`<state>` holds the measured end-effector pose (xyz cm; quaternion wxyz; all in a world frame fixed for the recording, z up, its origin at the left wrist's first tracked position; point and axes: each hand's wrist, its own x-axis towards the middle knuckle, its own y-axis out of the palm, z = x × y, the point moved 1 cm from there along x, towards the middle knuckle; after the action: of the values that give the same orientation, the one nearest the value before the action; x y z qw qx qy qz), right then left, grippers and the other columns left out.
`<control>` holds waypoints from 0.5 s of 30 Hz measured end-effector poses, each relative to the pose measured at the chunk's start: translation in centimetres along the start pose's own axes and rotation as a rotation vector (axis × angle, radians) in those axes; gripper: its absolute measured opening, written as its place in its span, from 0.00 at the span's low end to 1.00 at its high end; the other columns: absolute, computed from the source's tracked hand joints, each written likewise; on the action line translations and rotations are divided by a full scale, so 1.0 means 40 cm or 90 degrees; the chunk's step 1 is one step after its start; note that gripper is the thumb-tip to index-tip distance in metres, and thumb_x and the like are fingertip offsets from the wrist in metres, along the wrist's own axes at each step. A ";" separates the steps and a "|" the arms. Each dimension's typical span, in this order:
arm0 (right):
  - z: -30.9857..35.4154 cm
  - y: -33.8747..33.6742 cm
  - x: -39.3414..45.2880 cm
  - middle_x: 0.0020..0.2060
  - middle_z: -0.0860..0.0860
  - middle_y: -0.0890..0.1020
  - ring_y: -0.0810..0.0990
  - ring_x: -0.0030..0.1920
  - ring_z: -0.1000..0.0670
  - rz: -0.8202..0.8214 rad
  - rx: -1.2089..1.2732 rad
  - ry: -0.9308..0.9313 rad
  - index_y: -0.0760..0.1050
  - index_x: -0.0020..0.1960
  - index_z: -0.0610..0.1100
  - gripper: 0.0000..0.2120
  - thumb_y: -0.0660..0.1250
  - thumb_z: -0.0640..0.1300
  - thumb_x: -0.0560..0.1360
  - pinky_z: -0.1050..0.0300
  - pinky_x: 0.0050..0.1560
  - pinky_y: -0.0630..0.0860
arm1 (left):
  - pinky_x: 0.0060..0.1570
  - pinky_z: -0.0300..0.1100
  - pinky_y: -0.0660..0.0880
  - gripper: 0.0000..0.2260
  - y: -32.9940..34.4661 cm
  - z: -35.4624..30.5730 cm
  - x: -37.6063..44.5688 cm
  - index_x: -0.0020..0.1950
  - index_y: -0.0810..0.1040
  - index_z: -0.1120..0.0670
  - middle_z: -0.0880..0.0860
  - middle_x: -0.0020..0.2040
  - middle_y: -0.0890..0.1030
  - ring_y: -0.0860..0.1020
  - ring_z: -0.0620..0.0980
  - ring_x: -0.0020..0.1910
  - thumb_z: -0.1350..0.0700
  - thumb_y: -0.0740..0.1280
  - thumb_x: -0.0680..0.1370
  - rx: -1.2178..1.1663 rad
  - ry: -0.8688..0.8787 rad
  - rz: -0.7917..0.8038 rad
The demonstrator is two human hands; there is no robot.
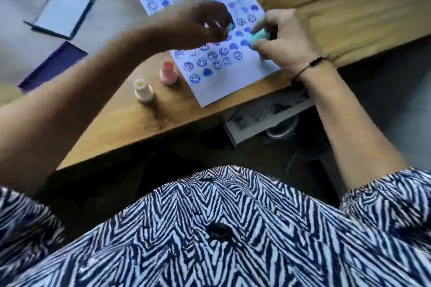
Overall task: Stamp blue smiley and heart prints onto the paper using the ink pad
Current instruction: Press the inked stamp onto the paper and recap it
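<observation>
Head view: right hand (283,39) fingers (263,48) gripping teal stamp (258,38) above paper (233,81), likely readying next print. Left hand (200,23) fingers pinching small teal piece (229,27), perhaps its cap. Ink pad (52,65) lying open, well left of both hands.

No legible text, labels, brands or numbers; the paper (224,81) carries only pictorial smiley and heart prints.

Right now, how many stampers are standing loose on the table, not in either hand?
2: a pink stamper beside the paper's left edge and a cream stamper nearer the table edge. The hands could hide more.
</observation>
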<state>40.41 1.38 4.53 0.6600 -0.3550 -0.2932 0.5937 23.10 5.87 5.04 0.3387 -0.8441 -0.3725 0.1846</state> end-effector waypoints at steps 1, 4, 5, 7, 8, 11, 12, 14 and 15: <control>0.001 0.003 0.001 0.43 0.39 0.81 0.78 0.36 0.49 -0.002 -0.037 -0.017 0.79 0.48 0.38 0.10 0.67 0.36 0.67 0.47 0.48 0.76 | 0.51 0.41 0.74 0.11 0.000 0.001 0.015 0.57 0.76 0.54 0.56 0.56 0.80 0.78 0.54 0.53 0.57 0.63 0.76 0.033 -0.001 0.029; 0.004 0.010 0.008 0.51 0.39 0.81 0.78 0.51 0.43 -0.019 -0.124 -0.059 0.79 0.50 0.40 0.11 0.67 0.37 0.68 0.55 0.50 0.71 | 0.49 0.39 0.68 0.11 0.000 0.006 0.043 0.57 0.76 0.53 0.55 0.58 0.80 0.76 0.53 0.55 0.56 0.64 0.75 0.135 0.008 0.095; 0.003 0.012 0.012 0.52 0.40 0.81 0.77 0.52 0.43 -0.019 -0.141 -0.064 0.79 0.50 0.41 0.11 0.67 0.37 0.68 0.57 0.50 0.70 | 0.50 0.40 0.67 0.11 -0.003 0.007 0.043 0.57 0.76 0.52 0.54 0.58 0.80 0.75 0.53 0.56 0.56 0.64 0.75 0.157 0.005 0.106; 0.000 0.019 0.015 0.53 0.40 0.80 0.76 0.54 0.43 -0.015 -0.181 -0.073 0.78 0.51 0.42 0.10 0.67 0.38 0.69 0.57 0.51 0.70 | 0.50 0.40 0.64 0.12 -0.005 0.010 0.040 0.58 0.76 0.52 0.54 0.59 0.79 0.74 0.52 0.55 0.55 0.64 0.75 0.179 0.007 0.110; -0.001 0.021 0.016 0.53 0.40 0.80 0.76 0.54 0.42 -0.016 -0.196 -0.078 0.78 0.51 0.42 0.10 0.67 0.38 0.70 0.56 0.51 0.70 | 0.49 0.39 0.63 0.12 -0.005 0.012 0.038 0.59 0.76 0.52 0.53 0.59 0.79 0.73 0.51 0.53 0.54 0.64 0.75 0.182 0.007 0.109; -0.001 0.025 0.009 0.52 0.39 0.80 0.76 0.53 0.42 -0.034 -0.218 -0.087 0.79 0.50 0.41 0.10 0.65 0.36 0.69 0.56 0.50 0.71 | 0.48 0.39 0.62 0.13 -0.003 0.012 0.036 0.60 0.75 0.52 0.52 0.60 0.78 0.69 0.45 0.48 0.54 0.63 0.76 0.173 0.008 0.103; -0.002 0.026 0.006 0.52 0.39 0.80 0.77 0.53 0.41 -0.039 -0.222 -0.089 0.79 0.50 0.41 0.10 0.65 0.35 0.69 0.56 0.49 0.71 | 0.48 0.40 0.62 0.13 -0.002 0.012 0.037 0.60 0.75 0.52 0.52 0.61 0.78 0.69 0.45 0.49 0.54 0.63 0.76 0.172 0.008 0.102; -0.002 0.030 0.005 0.51 0.39 0.80 0.77 0.53 0.41 -0.041 -0.227 -0.092 0.78 0.50 0.40 0.10 0.65 0.35 0.69 0.56 0.49 0.71 | 0.48 0.40 0.63 0.13 -0.001 0.016 0.036 0.60 0.75 0.51 0.52 0.61 0.78 0.69 0.45 0.49 0.54 0.63 0.76 0.170 -0.001 0.099; -0.002 0.030 0.005 0.51 0.39 0.80 0.77 0.53 0.41 -0.042 -0.228 -0.091 0.78 0.50 0.40 0.10 0.65 0.35 0.70 0.56 0.49 0.71 | 0.48 0.40 0.63 0.13 0.000 0.019 0.037 0.60 0.75 0.51 0.52 0.61 0.78 0.69 0.46 0.49 0.54 0.63 0.76 0.171 -0.003 0.100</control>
<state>39.82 1.62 3.49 0.5828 -0.4138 -0.4517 0.5340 23.63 7.31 4.44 0.4321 -0.8171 -0.2785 0.2609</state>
